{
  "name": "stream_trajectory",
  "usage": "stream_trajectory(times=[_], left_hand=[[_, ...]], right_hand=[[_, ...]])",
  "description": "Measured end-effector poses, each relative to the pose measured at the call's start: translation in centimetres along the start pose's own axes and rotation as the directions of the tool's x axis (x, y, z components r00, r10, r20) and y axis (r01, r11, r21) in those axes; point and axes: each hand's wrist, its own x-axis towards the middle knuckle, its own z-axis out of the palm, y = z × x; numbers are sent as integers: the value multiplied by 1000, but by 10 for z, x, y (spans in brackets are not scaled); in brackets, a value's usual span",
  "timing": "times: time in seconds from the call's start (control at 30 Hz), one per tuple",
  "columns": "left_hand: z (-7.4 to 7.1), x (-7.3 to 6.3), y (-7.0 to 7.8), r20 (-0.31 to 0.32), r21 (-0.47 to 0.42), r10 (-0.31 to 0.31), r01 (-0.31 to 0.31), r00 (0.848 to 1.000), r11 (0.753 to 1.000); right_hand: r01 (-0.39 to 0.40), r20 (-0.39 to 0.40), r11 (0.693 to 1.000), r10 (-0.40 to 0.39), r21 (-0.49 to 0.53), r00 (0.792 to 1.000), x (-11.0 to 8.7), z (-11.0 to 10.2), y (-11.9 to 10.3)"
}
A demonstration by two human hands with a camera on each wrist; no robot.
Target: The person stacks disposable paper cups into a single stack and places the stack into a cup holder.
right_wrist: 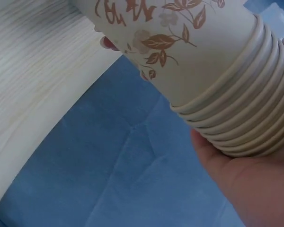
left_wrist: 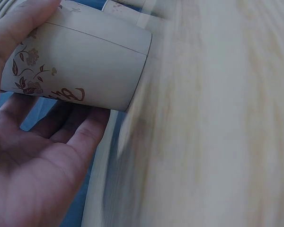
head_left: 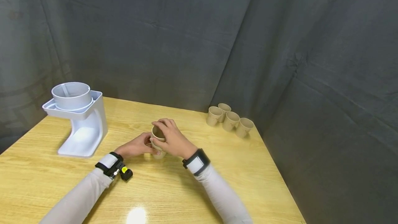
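- Head view: the stack of cups (head_left: 158, 133) is between both hands, over the table (head_left: 186, 196).
- Left hand (head_left: 139, 145) grips its side, thumb opposite the fingers.
- Right hand (head_left: 172, 139) curls part-open round the rims.
- Best squeeze lightly, as the walls could dent, and keep any pull straight.

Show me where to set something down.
Bare table lies between the right hand and the four cups, and behind the cup stack, right of the white stand. Crowded: among those cups and around the left hand at the stack.
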Motion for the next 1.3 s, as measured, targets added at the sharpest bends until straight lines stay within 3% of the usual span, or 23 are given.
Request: stream_trajectory(times=[0.13,0.27,0.33,0.4,0.6,0.73,0.9,1.1,1.23,1.3], left_hand=[[0,-1,1,10,-32,-11,11,1000,999],[2,0,1,8,-56,-13,14,1000,998],[3,1,0,1,-56,-12,12,1000,998],[5,1,-1,-5,-59,-7,6,1000,998],[6,1,-4,-18,-64,-15,13,1000,998],[5,1,-4,-14,-64,-12,11,1000,998],[3,0,-3,-9,-58,6,-6,1000,998],[0,-2,-2,-13,-62,0,-1,1000,998],[-1,-5,-1,-17,-66,-9,8,1000,998],[-2,-6,-1,-17,-65,-15,14,1000,998]], right_hand=[[-26,30,987,21,160,999,2,-3,7],[-68,19,921,66,385,998,4,-5,28],[-85,-2,897,96,434,995,5,-4,43],[-114,-30,892,141,438,990,4,-1,60],[-224,-125,950,255,217,959,0,-4,115],[-299,-193,952,307,68,932,-4,-16,153],[-435,-227,900,418,-28,880,-9,-32,190],[-562,-186,808,533,-178,826,-19,-43,214],[-578,-147,780,559,-240,816,-24,-38,222],[-568,-156,778,547,-267,822,-25,-34,223]])
